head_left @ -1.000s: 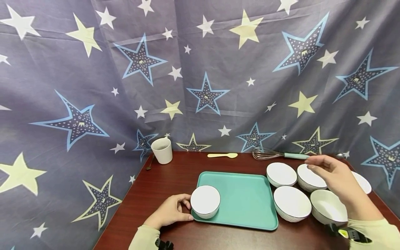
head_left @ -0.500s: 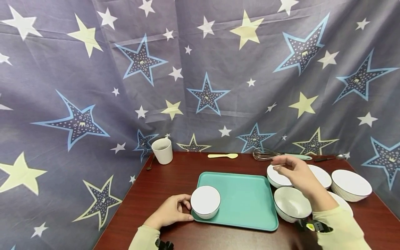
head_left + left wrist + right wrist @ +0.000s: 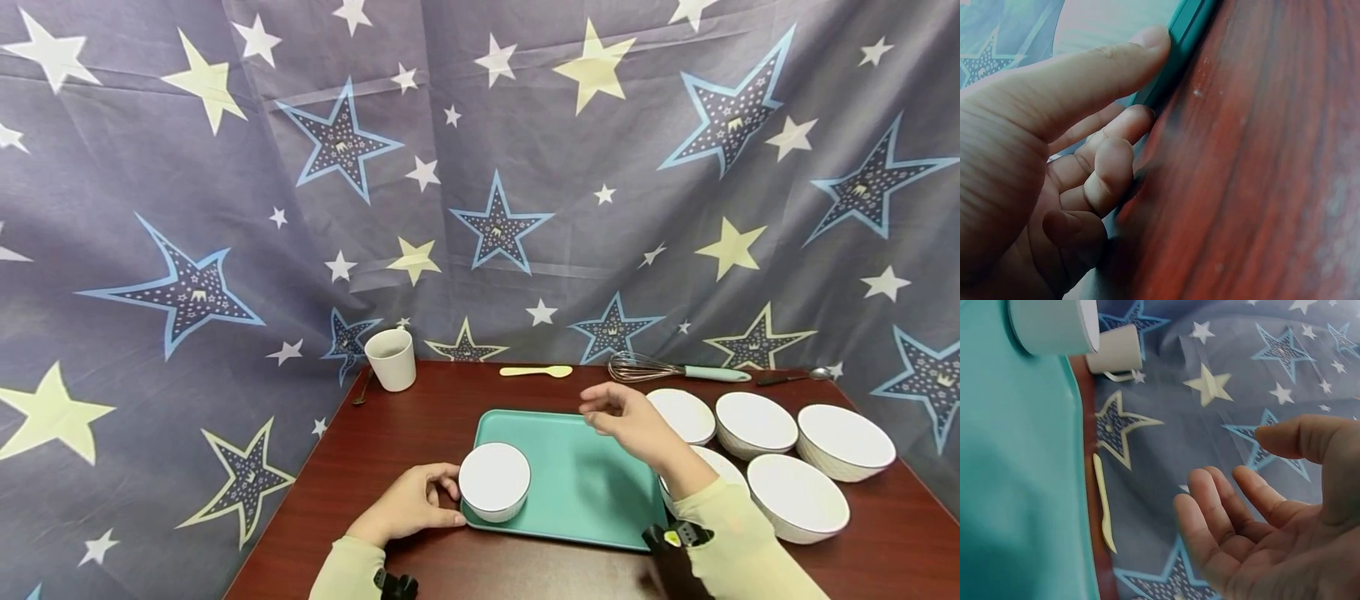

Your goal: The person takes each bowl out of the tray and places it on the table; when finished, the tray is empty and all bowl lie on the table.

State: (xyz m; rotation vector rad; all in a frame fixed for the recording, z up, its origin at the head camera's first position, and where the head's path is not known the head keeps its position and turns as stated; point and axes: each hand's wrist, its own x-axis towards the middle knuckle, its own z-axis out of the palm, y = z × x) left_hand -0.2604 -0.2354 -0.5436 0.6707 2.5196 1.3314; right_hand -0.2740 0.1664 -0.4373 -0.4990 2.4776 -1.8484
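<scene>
My left hand (image 3: 411, 504) rests on the table at the left end of a teal tray (image 3: 592, 500), thumb tip at the tray's rim (image 3: 1185, 37) in the left wrist view. Its other fingers bend loosely beside the edge. A white bowl (image 3: 493, 479) stands on the tray's left part, right by those fingers. Over the tray's right side is my right hand (image 3: 626, 421), holding nothing. In the right wrist view its thumb and fingers are spread apart with loose bends. Several white bowls (image 3: 798, 496) stand right of the tray, one partly hidden behind my right forearm.
At the back left stands a white mug (image 3: 392, 360) with a small dark spoon (image 3: 363, 390) beside it. Along the back edge lie a pale yellow spoon (image 3: 536, 371), a whisk (image 3: 675, 371) and a dark-handled spoon (image 3: 795, 377). A star-patterned curtain (image 3: 495, 292) hangs behind.
My right hand has moved left, from above the white bowls to above the tray, uncovering bowls at the right. The left hand and the bowl on the tray have stayed put.
</scene>
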